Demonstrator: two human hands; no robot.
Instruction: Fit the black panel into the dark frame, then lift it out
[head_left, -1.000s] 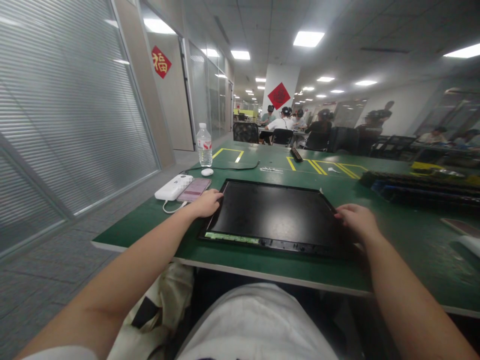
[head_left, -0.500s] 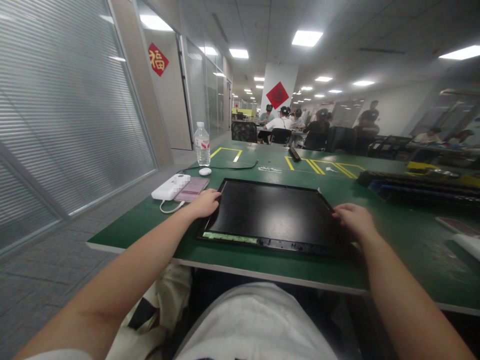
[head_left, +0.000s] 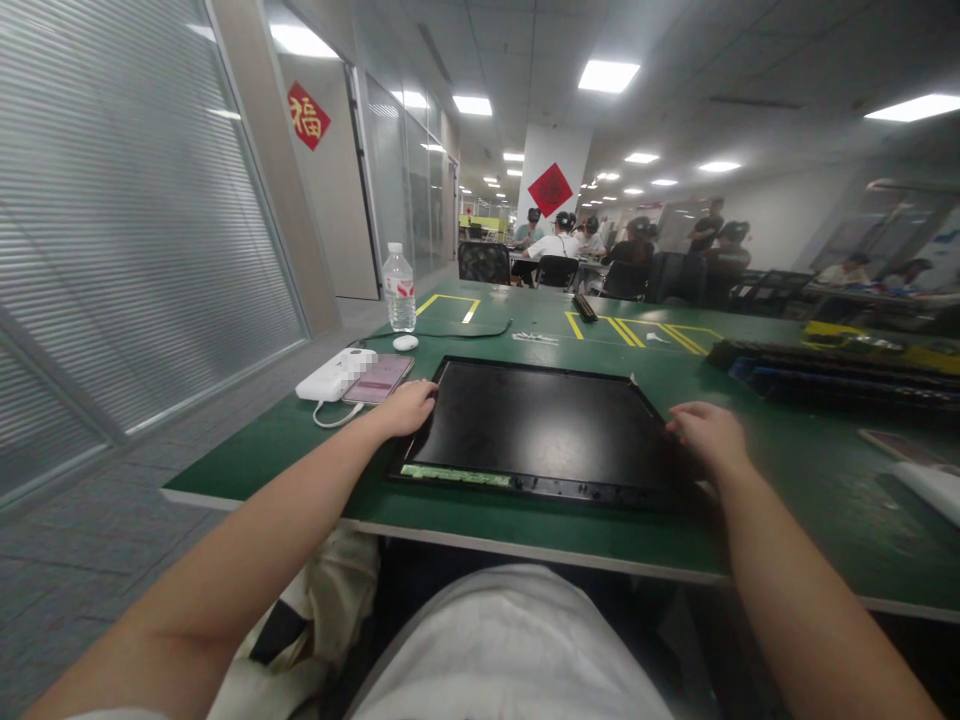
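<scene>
A black display panel (head_left: 547, 425) lies face up on the green table (head_left: 480, 525) in front of me. Along its near edge runs a strip with a green circuit board (head_left: 455, 477) at the left. My left hand (head_left: 409, 408) is closed on the panel's left edge, its fingertips resting on the frame. At the right edge, my right hand (head_left: 705, 437) pinches the frame's side between thumb and fingers. A small light tab (head_left: 633, 380) sticks up at the far right corner of the panel.
Left of the panel are a white power bank (head_left: 330, 374), a phone (head_left: 379, 378) and a water bottle (head_left: 400, 290). A black cable (head_left: 472, 334) and small white pieces (head_left: 534, 337) lie behind it. Dark bristly strips (head_left: 832, 372) occupy the right. Several people (head_left: 559, 240) sit farther back.
The view has shifted slightly, so the whole scene sits a little farther left. Both hands stay at the panel's sides, and the panel has not visibly moved on the table.
</scene>
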